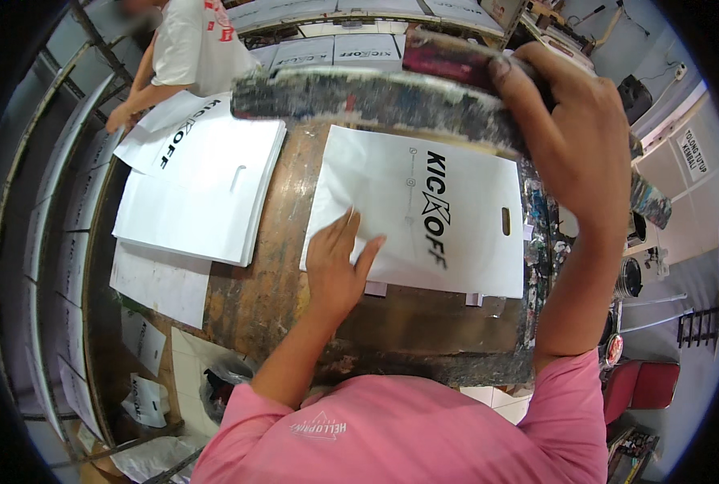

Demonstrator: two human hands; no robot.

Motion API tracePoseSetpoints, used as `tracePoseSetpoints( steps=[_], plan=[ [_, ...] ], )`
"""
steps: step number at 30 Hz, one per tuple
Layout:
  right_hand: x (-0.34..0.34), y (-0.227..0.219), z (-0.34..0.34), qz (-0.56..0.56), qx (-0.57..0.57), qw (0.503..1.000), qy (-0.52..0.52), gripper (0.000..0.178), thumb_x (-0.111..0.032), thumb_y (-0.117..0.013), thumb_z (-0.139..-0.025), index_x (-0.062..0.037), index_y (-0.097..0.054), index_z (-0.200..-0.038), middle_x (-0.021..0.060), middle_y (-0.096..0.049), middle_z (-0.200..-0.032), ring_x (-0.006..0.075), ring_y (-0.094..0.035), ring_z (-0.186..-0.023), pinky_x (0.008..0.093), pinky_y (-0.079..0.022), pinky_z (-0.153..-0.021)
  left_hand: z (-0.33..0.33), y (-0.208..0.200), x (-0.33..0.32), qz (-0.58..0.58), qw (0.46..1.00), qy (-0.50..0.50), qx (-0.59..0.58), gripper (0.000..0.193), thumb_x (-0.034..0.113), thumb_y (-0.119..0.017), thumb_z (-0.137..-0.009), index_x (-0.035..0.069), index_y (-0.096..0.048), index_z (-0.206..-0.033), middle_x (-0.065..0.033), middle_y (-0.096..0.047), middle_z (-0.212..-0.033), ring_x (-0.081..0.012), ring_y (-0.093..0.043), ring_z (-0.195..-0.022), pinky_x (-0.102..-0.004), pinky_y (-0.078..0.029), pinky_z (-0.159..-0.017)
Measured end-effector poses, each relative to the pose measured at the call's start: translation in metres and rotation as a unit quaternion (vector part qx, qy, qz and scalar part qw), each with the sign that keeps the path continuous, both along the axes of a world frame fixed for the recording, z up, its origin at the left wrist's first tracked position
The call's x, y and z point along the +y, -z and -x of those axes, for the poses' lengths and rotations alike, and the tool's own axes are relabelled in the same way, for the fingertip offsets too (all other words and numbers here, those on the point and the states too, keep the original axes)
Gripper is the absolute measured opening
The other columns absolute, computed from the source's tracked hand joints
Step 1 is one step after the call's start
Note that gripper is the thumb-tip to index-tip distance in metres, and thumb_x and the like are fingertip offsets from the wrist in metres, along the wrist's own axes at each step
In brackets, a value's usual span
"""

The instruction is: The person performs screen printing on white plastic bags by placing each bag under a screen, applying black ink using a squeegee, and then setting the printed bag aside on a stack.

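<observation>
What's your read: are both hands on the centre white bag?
No, only the left hand is on the white bag; the right hand holds a maroon-stained bar beyond it.

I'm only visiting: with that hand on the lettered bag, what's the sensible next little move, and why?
Probably the left hand should draw the white bag gently leftward. The black lettering is already on it, the stained frame is raised off it with the right hand up beside that frame, and the left hand is at the bag's creased left part.
</observation>
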State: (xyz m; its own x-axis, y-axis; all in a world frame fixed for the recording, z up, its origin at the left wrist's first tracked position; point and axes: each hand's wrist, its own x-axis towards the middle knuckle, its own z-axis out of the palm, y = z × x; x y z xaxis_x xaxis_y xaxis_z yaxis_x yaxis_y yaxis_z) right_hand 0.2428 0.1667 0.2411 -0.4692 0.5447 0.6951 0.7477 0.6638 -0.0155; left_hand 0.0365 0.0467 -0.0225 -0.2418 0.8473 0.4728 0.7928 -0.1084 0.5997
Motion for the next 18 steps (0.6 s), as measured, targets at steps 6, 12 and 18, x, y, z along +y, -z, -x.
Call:
tracePoseSetpoints(
  steps=[6, 12, 18],
  plan=[
    [-0.004, -0.004, 0.004, 0.044, -0.010, 0.999, 0.012, 0.040, -0.042, -0.061, -0.100, -0.0045, -0.074, -0.105, 0.0202, -0.071, -0.089, 0.0428, -0.065, -0.081, 0.0450, -0.050, -0.084, 0.014, -0.013, -0.008, -0.065, 0.975, -0.088, -0.194, 0.034, 0.010, -0.073, -0.098, -0.004, -0.072, -0.129, -0.0162, -0.077, -0.114, -0.0199, -0.070, -0.085, -0.0319, -0.057, -0.071],
    [-0.009, 0.007, 0.003, -0.006, 0.019, 1.000, 0.019, 0.042, -0.043, -0.065, -0.097, -0.0016, -0.072, -0.096, 0.0197, -0.071, -0.090, 0.0414, -0.063, -0.083, 0.0464, -0.045, -0.083, 0.093, -0.013, -0.059, -0.063, 0.935, -0.148, -0.316, 0.040, 0.006, -0.072, -0.099, -0.002, -0.067, -0.138, 0.0034, -0.062, -0.075, -0.0034, -0.050, -0.064, -0.0218, -0.039, -0.055],
    [-0.022, 0.016, 0.003, -0.012, 0.020, 0.999, 0.021, 0.039, -0.039, -0.066, -0.095, -0.0007, -0.070, -0.090, 0.0168, -0.071, -0.089, 0.0359, -0.062, -0.078, 0.0437, -0.041, -0.080, 0.199, -0.020, -0.097, -0.060, 0.943, -0.211, -0.250, 0.047, 0.004, -0.072, -0.097, -0.004, -0.063, -0.142, 0.0064, -0.055, -0.071, -0.0024, -0.045, -0.060, -0.0215, -0.038, -0.055]
  ],
)
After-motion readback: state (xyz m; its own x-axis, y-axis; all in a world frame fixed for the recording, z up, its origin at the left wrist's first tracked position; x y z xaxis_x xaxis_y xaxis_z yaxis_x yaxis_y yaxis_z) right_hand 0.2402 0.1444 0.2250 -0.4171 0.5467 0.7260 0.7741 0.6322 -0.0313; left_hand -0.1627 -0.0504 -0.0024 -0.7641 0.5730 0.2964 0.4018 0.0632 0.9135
